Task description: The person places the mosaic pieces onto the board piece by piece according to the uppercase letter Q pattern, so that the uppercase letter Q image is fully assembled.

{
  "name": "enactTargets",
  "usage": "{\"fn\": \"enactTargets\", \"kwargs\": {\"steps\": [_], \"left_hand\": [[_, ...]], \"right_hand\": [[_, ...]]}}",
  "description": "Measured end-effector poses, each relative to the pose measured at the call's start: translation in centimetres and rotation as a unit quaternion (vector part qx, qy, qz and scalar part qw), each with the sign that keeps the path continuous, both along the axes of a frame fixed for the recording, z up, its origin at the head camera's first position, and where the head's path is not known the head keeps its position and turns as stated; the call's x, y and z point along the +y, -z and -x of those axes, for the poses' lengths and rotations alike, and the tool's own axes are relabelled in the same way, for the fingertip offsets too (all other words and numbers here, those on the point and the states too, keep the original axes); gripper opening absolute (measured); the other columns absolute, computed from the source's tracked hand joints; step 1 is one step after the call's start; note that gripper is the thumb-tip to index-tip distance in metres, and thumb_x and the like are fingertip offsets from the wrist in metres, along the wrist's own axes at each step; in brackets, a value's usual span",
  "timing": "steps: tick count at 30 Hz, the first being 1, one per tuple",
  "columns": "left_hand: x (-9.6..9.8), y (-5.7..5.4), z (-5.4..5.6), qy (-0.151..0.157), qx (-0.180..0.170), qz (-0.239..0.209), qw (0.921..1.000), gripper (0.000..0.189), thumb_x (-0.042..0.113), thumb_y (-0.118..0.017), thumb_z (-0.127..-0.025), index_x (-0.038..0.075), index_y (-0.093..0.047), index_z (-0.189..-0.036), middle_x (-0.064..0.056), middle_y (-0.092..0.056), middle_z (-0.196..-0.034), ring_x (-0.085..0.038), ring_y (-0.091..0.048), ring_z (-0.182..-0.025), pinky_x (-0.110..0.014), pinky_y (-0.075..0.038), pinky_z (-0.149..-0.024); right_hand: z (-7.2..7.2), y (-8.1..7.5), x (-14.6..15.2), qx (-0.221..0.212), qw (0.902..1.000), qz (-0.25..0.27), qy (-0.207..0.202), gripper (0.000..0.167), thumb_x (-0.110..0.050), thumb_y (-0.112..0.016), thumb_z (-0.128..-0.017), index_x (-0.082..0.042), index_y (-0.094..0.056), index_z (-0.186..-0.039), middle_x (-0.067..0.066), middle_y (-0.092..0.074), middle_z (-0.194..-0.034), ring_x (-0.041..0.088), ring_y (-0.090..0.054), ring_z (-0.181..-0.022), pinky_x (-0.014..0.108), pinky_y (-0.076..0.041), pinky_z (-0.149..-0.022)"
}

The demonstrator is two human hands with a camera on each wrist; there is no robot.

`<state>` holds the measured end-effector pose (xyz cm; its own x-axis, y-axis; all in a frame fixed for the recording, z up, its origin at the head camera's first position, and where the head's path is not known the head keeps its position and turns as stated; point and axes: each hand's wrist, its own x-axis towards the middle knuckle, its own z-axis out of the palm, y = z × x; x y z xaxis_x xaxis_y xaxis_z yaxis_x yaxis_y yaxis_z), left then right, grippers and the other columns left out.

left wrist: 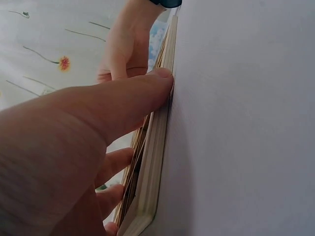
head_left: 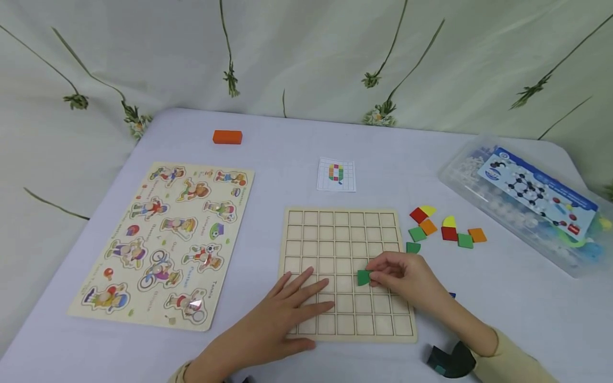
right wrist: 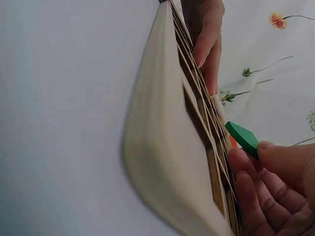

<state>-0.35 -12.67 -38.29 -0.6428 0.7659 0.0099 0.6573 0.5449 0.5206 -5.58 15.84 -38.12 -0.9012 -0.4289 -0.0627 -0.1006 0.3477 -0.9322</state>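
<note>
A wooden grid board (head_left: pixel 351 329) with square cells lies flat in front of the person. The left hand (head_left: pixel 294 314) rests on its left part with the fingers spread, and in the left wrist view the thumb (left wrist: pixel 142 93) lies along the board's edge. Over the middle-right cells, the right hand (head_left: pixel 404 274) pinches a small green tile (head_left: pixel 363 277) between thumb and fingertips. The right wrist view shows this green tile (right wrist: pixel 242 137) tilted, close above the grid. Just beyond the right hand sits another green piece (head_left: pixel 413 248) with a rounded side, at the board's right edge.
Red, orange, yellow and green tiles (head_left: pixel 449 233) lie right of the board. A printed pattern card (head_left: pixel 336 174) is behind it. Left is a picture puzzle board (head_left: pixel 206 308); an orange block (head_left: pixel 227 137) stands farther back. A clear plastic box (head_left: pixel 527 234) is at right, a black object (head_left: pixel 450 361) near the right forearm.
</note>
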Motion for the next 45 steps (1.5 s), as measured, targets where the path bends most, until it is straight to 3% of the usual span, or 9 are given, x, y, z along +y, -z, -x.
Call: {"fn": "enactTargets", "kwargs": {"steps": [7,15,36,40,45], "left_hand": [[0.0,0.0,0.1,-0.002,-0.003,0.007,1.0,0.065,0.038,-0.072,-0.08,0.024,-0.048,-0.138,0.002,-0.019,-0.153,-0.023,-0.001,-0.14,-0.051,-0.005,-0.109],[0.1,0.0,0.3,0.0,0.002,0.009,1.0,0.065,0.037,-0.073,-0.08,0.023,-0.048,-0.138,0.002,-0.018,-0.153,-0.023,-0.001,-0.14,-0.051,-0.005,-0.109],[0.0,0.0,0.4,0.001,-0.002,0.001,1.0,0.066,0.037,-0.072,-0.08,0.023,-0.047,-0.139,0.001,-0.02,-0.153,-0.023,-0.001,-0.14,-0.052,-0.006,-0.109],[0.0,0.0,0.1,0.001,-0.008,-0.003,1.0,0.066,0.036,-0.072,-0.08,0.024,-0.046,-0.139,0.001,-0.02,-0.153,-0.024,-0.002,-0.14,-0.052,-0.006,-0.109],[0.0,0.1,-0.1,0.002,-0.005,-0.005,1.0,0.066,0.036,-0.073,-0.08,0.023,-0.046,-0.139,0.001,-0.021,-0.153,-0.024,-0.002,-0.14,-0.052,-0.005,-0.109]], "right_hand": [[-0.3,0.0,-0.5,0.056,0.9971,-0.052,0.006,0.012,-0.003,-0.073,-0.08,-0.012,-0.07,-0.088,-0.009,-0.065,-0.075,0.011,-0.061,-0.065,0.026,-0.053,-0.059],[-0.5,-0.3,-0.8,0.092,0.9927,-0.078,-0.004,0.01,-0.006,-0.074,-0.079,-0.012,-0.071,-0.086,-0.012,-0.063,-0.075,0.009,-0.057,-0.065,0.023,-0.052,-0.061],[-0.2,-0.5,-0.7,0.11,0.9895,-0.093,0.008,0.012,-0.003,-0.074,-0.079,-0.011,-0.071,-0.088,-0.012,-0.064,-0.077,0.007,-0.057,-0.066,0.022,-0.052,-0.06],[0.4,-1.1,0.7,0.114,0.9881,-0.099,0.03,0.014,-0.003,-0.073,-0.08,-0.01,-0.072,-0.092,-0.009,-0.066,-0.084,0.009,-0.058,-0.069,0.023,-0.051,-0.061],[2.1,-1.8,4.3,0.132,0.9807,-0.113,0.09,0.014,-0.007,-0.069,-0.084,-0.007,-0.071,-0.098,-0.001,-0.067,-0.093,0.012,-0.061,-0.076,0.021,-0.051,-0.065]]}}
